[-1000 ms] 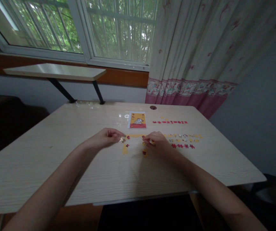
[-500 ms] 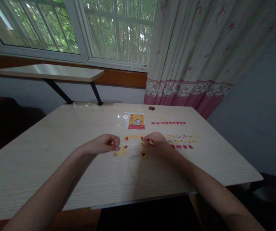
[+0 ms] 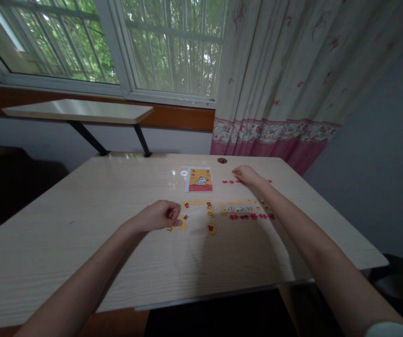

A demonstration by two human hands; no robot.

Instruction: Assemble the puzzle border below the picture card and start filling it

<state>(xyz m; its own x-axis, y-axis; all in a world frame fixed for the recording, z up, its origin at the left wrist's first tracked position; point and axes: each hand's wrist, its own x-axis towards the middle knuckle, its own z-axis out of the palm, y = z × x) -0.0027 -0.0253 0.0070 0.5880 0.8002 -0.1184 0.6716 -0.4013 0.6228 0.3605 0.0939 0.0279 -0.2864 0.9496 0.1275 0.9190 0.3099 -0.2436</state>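
Note:
My left hand (image 3: 161, 214) is curled at the left of a partly joined jigsaw puzzle frame (image 3: 196, 203). Its thumb tip rests on yellow puzzle pieces (image 3: 183, 225), and nothing shows in its fingers. Farther back, my right hand (image 3: 248, 175) has its fingertips pinched together above a row of red puzzle pieces (image 3: 229, 181); whether they hold a piece is hidden. Between the hands lies a picture card (image 3: 200, 180) of a white animal on yellow and red. A separate yellow piece with a red mark (image 3: 211, 228) sits below the frame's right side.
Rows of loose yellow and white pieces (image 3: 239, 208) and red pieces (image 3: 253, 216) lie right of the frame, partly under my right forearm. A raised shelf (image 3: 82, 111) stands at the back left. A round hole (image 3: 222, 160) is near the table's back edge, before the curtain (image 3: 271, 126).
My right hand has left the frame's upper right corner and moved back and right to the far row of pieces. My left hand has shifted slightly right, its thumb now on the yellow pieces.

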